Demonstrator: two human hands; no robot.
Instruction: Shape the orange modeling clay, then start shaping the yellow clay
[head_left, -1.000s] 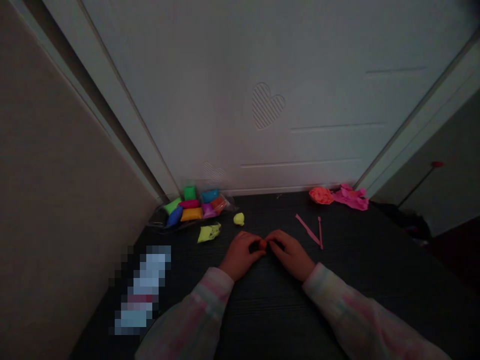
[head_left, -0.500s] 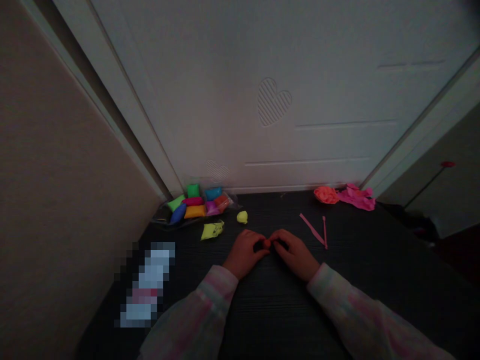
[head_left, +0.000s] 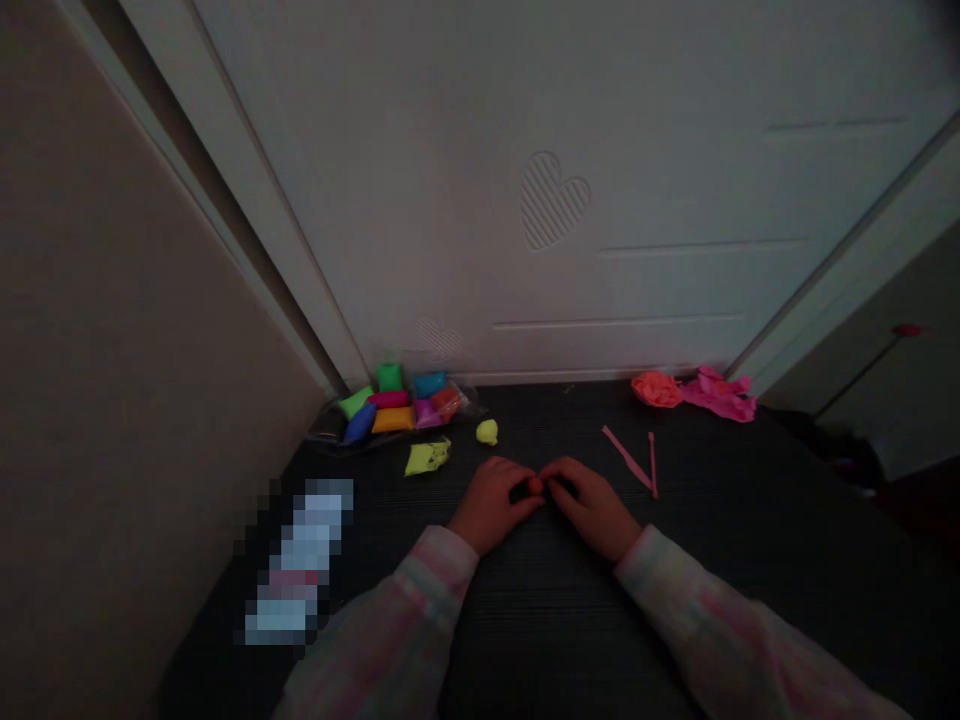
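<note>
Between my fingertips is a small red-orange ball of modelling clay (head_left: 535, 486). My left hand (head_left: 491, 508) curves round its left side, pinching it between thumb and fingers. From the other side, my right hand (head_left: 594, 508) has its thumb and finger closed against the ball's right edge. Beyond my left hand lie a yellow clay lump (head_left: 487, 432) and a torn yellow clay packet (head_left: 427, 457). Two pink modelling tools (head_left: 628, 460) rest on the dark table to the right of my right hand.
A clear bag (head_left: 469, 402) of several colourful clay packets lies at the back left. An orange crumpled piece (head_left: 657, 389) and a pink one (head_left: 720, 394) sit at the back right. A blurred pale object (head_left: 304, 565) is at left. A white door panel (head_left: 450, 200) stands behind the table.
Both hands stay together at the red ball with only slight finger movement. The whole view has shifted a little; the things on the table keep their places.
</note>
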